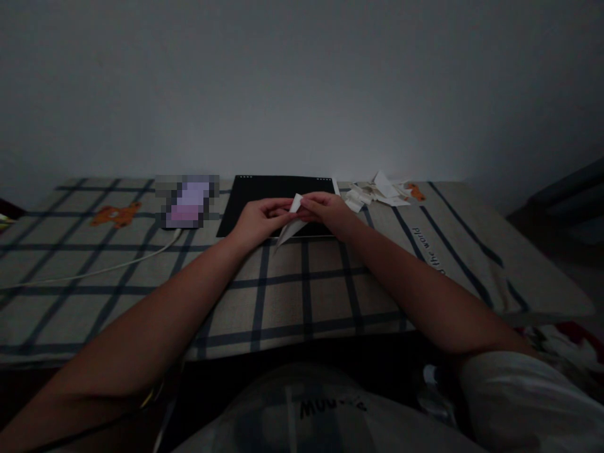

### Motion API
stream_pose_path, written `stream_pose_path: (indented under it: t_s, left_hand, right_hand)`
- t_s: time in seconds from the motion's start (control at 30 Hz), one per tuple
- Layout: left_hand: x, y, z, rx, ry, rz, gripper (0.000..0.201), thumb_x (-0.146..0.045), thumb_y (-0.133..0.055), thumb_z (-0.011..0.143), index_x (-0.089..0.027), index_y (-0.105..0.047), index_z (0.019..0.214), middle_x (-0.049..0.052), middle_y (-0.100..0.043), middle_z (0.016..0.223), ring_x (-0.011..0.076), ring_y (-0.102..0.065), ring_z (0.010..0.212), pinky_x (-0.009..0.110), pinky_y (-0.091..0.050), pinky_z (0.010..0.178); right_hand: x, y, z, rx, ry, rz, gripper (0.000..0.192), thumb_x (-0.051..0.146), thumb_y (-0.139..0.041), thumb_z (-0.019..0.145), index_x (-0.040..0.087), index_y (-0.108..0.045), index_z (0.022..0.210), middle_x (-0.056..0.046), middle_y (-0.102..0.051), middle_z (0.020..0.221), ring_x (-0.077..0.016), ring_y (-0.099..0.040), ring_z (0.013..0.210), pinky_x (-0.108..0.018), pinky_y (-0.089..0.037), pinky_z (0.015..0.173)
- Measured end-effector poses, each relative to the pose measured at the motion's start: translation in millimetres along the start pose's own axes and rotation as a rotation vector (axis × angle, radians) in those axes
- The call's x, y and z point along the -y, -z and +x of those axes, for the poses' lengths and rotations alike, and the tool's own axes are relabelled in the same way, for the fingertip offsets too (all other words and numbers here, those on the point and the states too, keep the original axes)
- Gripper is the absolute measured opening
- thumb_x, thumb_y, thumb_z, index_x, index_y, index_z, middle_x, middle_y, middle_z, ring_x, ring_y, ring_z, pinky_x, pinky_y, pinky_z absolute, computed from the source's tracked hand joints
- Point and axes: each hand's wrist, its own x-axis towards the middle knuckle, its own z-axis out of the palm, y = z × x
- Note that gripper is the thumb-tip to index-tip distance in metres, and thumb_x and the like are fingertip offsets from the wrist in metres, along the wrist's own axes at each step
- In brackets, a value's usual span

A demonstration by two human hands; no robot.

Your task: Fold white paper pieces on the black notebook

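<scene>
A small folded piece of white paper [289,231] is pinched between my two hands, over the front edge of a flat black sheet or folder [271,187]. The fingers of my left hand [258,219] close on the paper from the left. From the right, my right hand [333,212] grips its upper end with thumb and fingers. One pointed end of the paper hangs down toward me below the fingers. Part of the paper is hidden by both hands, so its full shape cannot be made out.
Crumpled and folded white paper pieces [377,190] lie in a pile at the right. On the left a phone [189,201], blurred out, has a white cable [136,259] plugged in. A checked tablecloth [283,302] covers the table, which meets a plain wall [302,88].
</scene>
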Motion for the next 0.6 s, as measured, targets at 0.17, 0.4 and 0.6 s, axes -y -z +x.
stream_pose_path:
  t_s: [0.17,0.4,0.6]
  left_hand:
    - [2,0.0,1,-0.033,0.000,0.037,0.062,-0.054,-0.097,0.074,-0.019,-0.090,0.126,0.011,-0.089,0.105,0.0232,-0.077,0.090,0.037,-0.063,0.085]
    - [6,-0.8,3,-0.170,0.064,-0.001,0.044,-0.052,-0.087,0.085,-0.020,-0.091,0.116,0.008,-0.089,0.111,0.0255,-0.079,0.100,0.038,-0.064,0.092]
    - [8,14.3,17,-0.462,0.119,0.005,0.026,-0.038,-0.082,0.087,-0.018,-0.088,0.102,0.007,-0.087,0.099,0.0243,-0.078,0.095,0.032,-0.063,0.082]
  right_hand:
    - [-1,3,1,0.009,-0.013,-0.008,0.012,0.022,-0.088,0.092,0.021,-0.077,0.088,-0.002,-0.083,0.093,-0.0125,-0.078,0.088,-0.027,-0.068,0.095]
    - [2,0,0,-0.020,0.001,0.057,0.028,0.023,-0.090,0.094,0.022,-0.066,0.079,0.001,-0.079,0.083,-0.0115,-0.078,0.084,-0.027,-0.068,0.094]
    - [23,5,-4,-0.127,-0.135,-0.137,0.030,0.013,-0.067,0.104,0.023,-0.057,0.078,0.001,-0.076,0.074,-0.0140,-0.077,0.068,-0.023,-0.056,0.060]
